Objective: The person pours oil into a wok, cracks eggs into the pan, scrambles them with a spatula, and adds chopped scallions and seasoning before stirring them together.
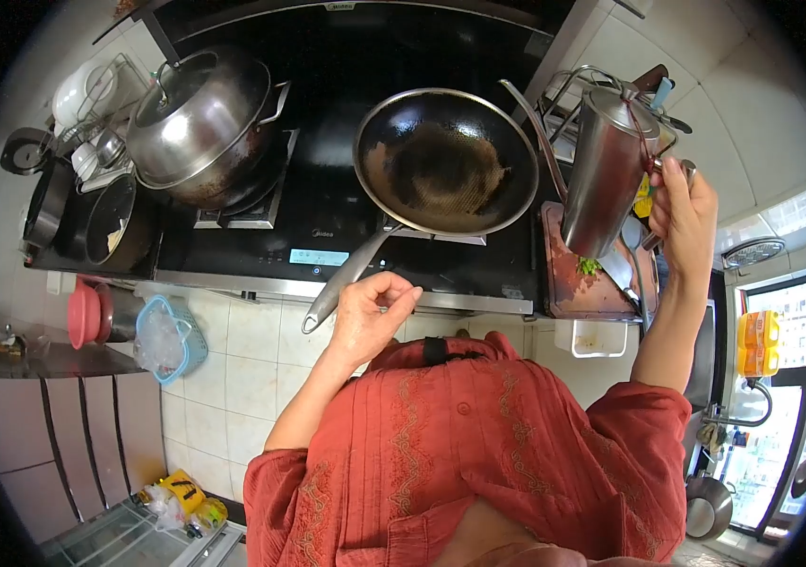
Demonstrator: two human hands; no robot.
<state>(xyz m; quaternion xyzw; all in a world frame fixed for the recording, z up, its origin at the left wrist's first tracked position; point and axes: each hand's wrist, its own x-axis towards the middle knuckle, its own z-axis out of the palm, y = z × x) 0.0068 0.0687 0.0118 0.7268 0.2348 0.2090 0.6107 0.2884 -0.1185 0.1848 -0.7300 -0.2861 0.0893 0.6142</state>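
Beside the worn black metal wok (445, 170), my right grip (684, 213) clamps a tall steel spouted pot (599, 161), left grip (372, 317) pinched together, apparently readying to pour, so I should next centre the spout (546, 146) and tilt.

The right hand (682, 213) holds a jug (605, 175) right of the wok (445, 161), and the left hand (374, 312) curls beside the wok's handle (351, 276).

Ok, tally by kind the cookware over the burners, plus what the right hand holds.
Lidded pot: 1
Open wok: 1
Spouted metal jug, in the right hand: 1
Total: 3
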